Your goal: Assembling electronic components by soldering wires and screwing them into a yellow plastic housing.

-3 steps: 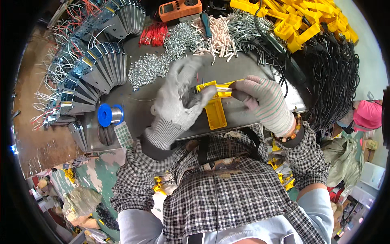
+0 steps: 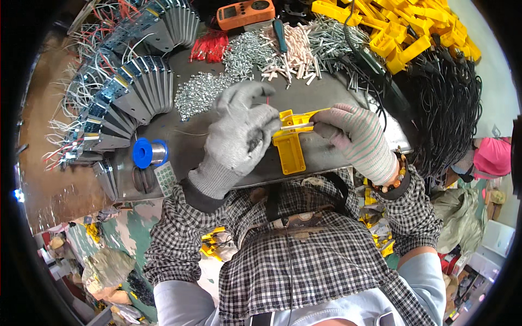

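A yellow plastic housing [image 2: 291, 155] with an open compartment lies on the grey work surface before me. A thin whitish rod-like piece [image 2: 297, 127] crosses its upper part. My right hand [image 2: 356, 136], in a white striped glove, pinches the right end of that piece, close to the housing's side arm. My left hand [image 2: 239, 136], in a grey glove, is just left of the housing; its index finger and thumb are apart, with nothing visible between them. Its other fingers are partly hidden.
Metal nuts [image 2: 201, 92], screws [image 2: 247, 54], pale sleeves [image 2: 293, 51] and red parts [image 2: 211, 46] lie in piles beyond my hands. Wired metal plates [image 2: 138, 89] and a blue solder spool [image 2: 143, 152] stand left. Yellow housings [image 2: 405, 41] and black cables [image 2: 443, 108] fill the right.
My left hand has drawn back slightly left, its thumb moving away from the whitish piece. The piece now sits lower across the housing, still at my right fingertips.
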The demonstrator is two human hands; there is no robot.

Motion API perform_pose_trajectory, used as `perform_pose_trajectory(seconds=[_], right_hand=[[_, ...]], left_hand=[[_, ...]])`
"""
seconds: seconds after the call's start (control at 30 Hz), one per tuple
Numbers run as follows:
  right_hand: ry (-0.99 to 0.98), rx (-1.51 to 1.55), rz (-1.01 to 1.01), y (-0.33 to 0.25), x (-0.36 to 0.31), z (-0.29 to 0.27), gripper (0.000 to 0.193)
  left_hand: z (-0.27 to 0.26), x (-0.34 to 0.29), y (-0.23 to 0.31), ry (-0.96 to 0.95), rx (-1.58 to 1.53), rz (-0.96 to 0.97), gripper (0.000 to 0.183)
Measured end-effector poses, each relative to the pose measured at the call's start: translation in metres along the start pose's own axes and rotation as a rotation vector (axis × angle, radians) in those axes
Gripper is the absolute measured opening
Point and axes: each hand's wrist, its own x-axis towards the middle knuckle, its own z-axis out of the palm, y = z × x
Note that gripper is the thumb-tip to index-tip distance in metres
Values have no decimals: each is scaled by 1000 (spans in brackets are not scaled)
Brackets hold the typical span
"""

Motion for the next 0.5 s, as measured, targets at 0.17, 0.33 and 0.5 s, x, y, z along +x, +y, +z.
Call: perform_pose_trajectory(seconds=[0.17, 0.33, 0.5], right_hand=[[-306, -251, -66, -12, -4, 15, 28], [-231, 111, 133, -20, -9, 3, 14], [-310, 37, 4, -23, -16, -3, 15]], left_hand=[[7, -5, 10, -41, -50, 128, 13], [3, -17, 8, 24, -102, 32, 13], [5, -32, -3, 85, -83, 47, 8]])
